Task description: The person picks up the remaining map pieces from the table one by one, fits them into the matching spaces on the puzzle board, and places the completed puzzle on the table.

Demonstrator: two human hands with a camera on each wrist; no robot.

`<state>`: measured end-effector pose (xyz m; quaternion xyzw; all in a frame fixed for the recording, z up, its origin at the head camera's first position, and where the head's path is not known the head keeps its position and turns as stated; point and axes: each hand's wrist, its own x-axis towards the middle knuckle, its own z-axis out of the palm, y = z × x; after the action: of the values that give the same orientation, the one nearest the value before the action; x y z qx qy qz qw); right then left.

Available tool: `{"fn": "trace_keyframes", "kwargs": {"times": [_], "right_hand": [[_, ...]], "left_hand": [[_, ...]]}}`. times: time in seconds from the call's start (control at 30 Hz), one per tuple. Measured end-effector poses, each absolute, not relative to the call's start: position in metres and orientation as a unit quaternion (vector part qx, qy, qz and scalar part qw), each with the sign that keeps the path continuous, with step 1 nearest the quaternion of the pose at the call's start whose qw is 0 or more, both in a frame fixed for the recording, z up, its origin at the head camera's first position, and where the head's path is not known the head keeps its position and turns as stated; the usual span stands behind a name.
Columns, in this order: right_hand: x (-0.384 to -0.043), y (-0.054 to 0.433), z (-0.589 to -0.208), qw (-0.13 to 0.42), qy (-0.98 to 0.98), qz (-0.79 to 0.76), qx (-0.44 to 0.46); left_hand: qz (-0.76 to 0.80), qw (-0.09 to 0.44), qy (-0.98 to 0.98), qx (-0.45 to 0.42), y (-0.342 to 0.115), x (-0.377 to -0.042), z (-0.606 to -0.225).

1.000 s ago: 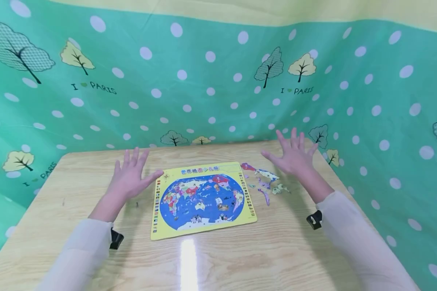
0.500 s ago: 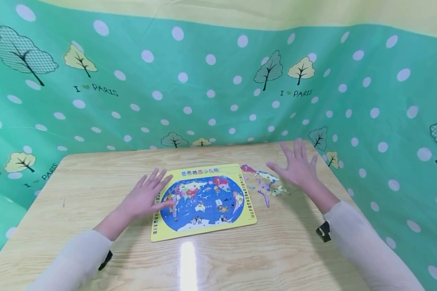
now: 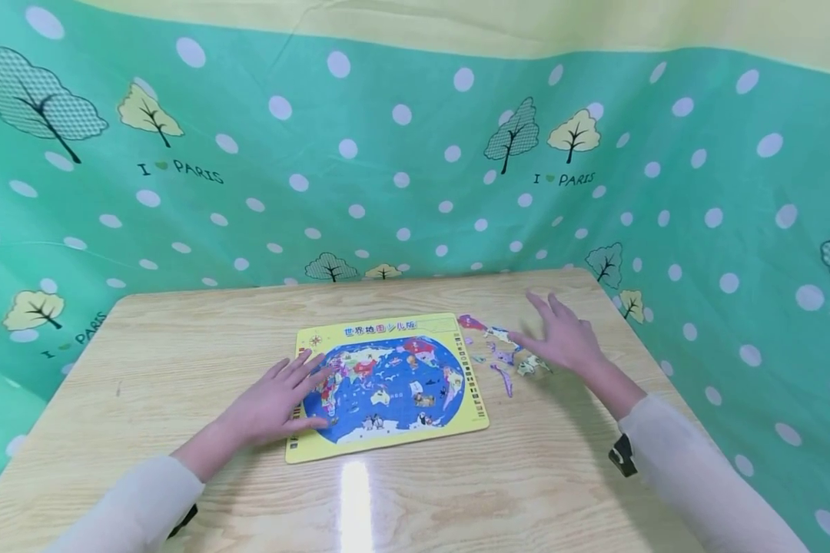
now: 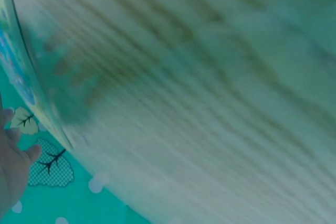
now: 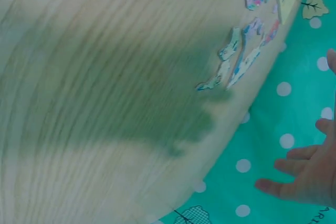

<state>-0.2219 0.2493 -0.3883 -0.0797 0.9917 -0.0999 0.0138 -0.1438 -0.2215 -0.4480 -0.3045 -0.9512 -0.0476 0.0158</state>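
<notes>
A yellow-bordered world map puzzle board (image 3: 408,436) lies on the table, with a blue map and Chinese lettering along its top. My left hand (image 3: 273,399) is over the board's left edge, fingers extended; contact with it cannot be told. Beyond the board's right side lie loose puzzle pieces, among them a red one (image 3: 472,322), a curved purple one (image 3: 503,380) and a pale green one (image 3: 531,365). My right hand (image 3: 567,338) hovers beside and partly over these pieces, holding nothing, its fingers spread in the right wrist view. It hides part of a white-and-blue piece (image 3: 499,335).
The wooden table (image 3: 180,346) meets a green polka-dot cloth (image 3: 401,192) at its back and sides. A bright light reflection (image 3: 356,507) falls on the tabletop in front of the board. Both wrists wear black straps, the right strap (image 3: 622,455) more visible.
My left hand has moved right and down, from beside the board to over its left edge. My right hand has lowered toward the loose pieces. Board and pieces stay where they were.
</notes>
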Motion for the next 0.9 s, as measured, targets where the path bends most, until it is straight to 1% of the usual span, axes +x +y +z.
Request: {"fn": "trace_keyframes", "kwargs": {"times": [0.13, 0.27, 0.5, 0.63, 0.9], "right_hand": [[-0.223, 0.252, -0.392, 0.025, 0.988, -0.124, -0.086], [-0.224, 0.258, -0.394, 0.056, 0.978, -0.182, -0.08], [-0.223, 0.269, -0.402, 0.113, 0.962, -0.24, -0.06], [-0.222, 0.275, -0.406, 0.126, 0.959, -0.248, -0.057], [-0.22, 0.282, -0.414, 0.134, 0.956, -0.253, -0.058]], "left_hand": [[-0.048, 0.003, -0.948, -0.314, -0.223, -0.14, -0.451], [-0.051, -0.007, -0.946, -0.319, -0.223, -0.137, -0.451], [-0.049, 0.004, -0.938, -0.342, -0.221, -0.135, -0.457], [-0.043, 0.005, -0.935, -0.351, -0.22, -0.135, -0.461], [-0.055, -0.002, -0.937, -0.346, -0.223, -0.135, -0.466]]}}
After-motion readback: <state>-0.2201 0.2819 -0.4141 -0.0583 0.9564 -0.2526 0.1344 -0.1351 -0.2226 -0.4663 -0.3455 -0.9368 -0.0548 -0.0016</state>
